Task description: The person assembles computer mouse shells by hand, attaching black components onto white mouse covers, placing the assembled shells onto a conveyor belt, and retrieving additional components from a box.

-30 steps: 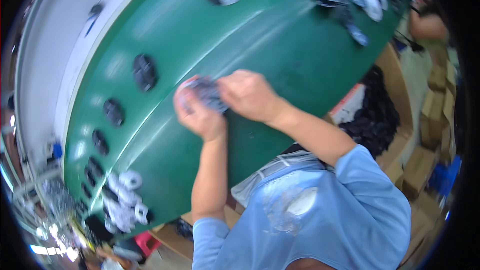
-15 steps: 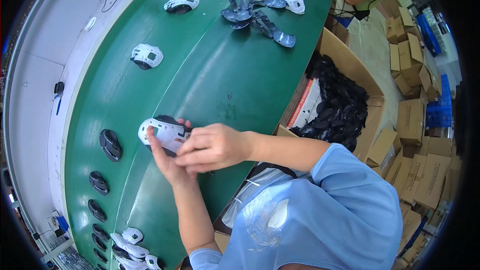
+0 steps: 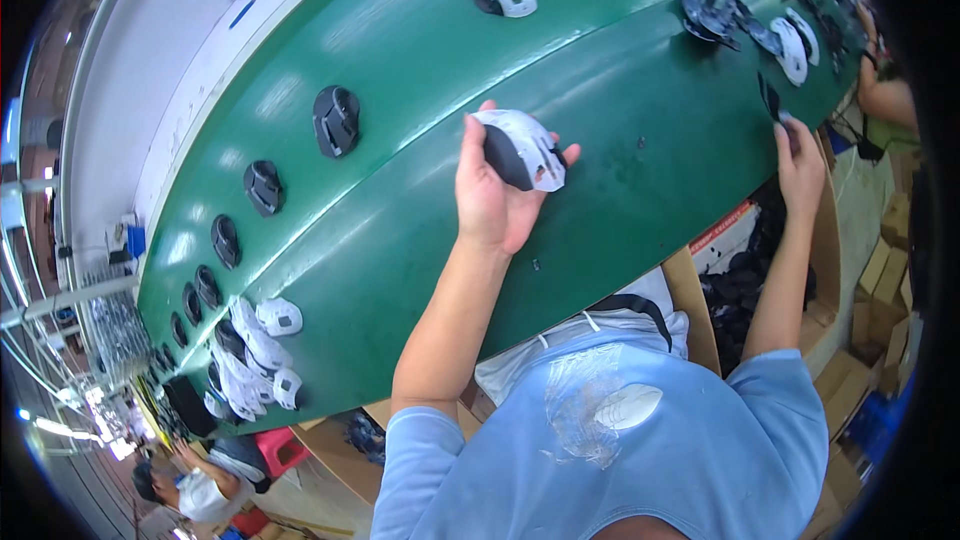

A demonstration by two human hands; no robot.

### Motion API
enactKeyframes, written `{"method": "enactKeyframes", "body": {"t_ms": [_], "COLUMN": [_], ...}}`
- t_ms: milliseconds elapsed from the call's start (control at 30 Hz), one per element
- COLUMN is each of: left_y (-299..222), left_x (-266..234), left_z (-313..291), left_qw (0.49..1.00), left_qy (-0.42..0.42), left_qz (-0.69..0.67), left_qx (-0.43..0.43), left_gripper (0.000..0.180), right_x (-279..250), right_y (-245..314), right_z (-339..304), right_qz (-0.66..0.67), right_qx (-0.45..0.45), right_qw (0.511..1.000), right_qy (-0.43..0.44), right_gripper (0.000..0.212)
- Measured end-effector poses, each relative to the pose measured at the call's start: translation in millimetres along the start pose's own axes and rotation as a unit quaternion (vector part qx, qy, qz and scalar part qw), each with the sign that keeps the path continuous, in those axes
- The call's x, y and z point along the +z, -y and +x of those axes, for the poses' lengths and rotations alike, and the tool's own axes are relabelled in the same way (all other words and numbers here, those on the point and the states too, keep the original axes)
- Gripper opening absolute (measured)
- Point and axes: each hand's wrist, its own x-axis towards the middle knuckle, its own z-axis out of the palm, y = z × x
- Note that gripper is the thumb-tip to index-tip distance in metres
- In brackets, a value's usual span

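Observation:
My left hand [image 3: 490,195] cradles a white-and-black computer mouse shell [image 3: 522,140] above the green table, fingers wrapped around its edges. The shell has a black side and small cut-outs. Out to the right, over the table's near edge, my right hand [image 3: 800,162] pinches a thin, curved black piece [image 3: 768,98] that sticks up from the fingertips. Below that hand stands a carton with many similar-looking black pieces [image 3: 738,290] in it.
The green table [image 3: 600,230] carries a row of black shells [image 3: 336,122] on the left and a pile of white shells [image 3: 250,355] at lower left. Dark parts [image 3: 708,15] and white shells [image 3: 790,50] lie at far right, near another person's arm [image 3: 885,95]. Another person [image 3: 200,490] sits lower left.
My right hand has left the mouse shell and swung out to the right with a black piece in it. My left hand has turned the shell. The view has shifted.

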Motion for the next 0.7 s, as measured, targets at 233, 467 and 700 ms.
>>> {"method": "enactKeyframes", "body": {"t_ms": [233,467,700], "left_y": [9.3,29.4,22.8], "left_x": [0.8,-8.5,-39.9], "left_z": [-8.0,-21.1,-8.7], "left_qw": [0.944,0.955,0.662], "left_qy": [0.057,0.119,0.084], "left_qz": [0.319,0.265,0.59], "left_qx": [0.056,0.052,0.454], "left_gripper": [0.067,0.071,0.074], "right_x": [-28.9,26.0,76.8], "right_y": [143.4,238.0,256.9], "right_z": [-17.0,-22.9,-94.0], "right_qz": [0.07,0.252,0.51], "right_qx": [-0.301,-0.435,-0.154], "right_qw": [0.935,0.819,0.815], "right_qy": [0.176,0.275,0.228], "right_gripper": [0.038,0.054,0.045]}}
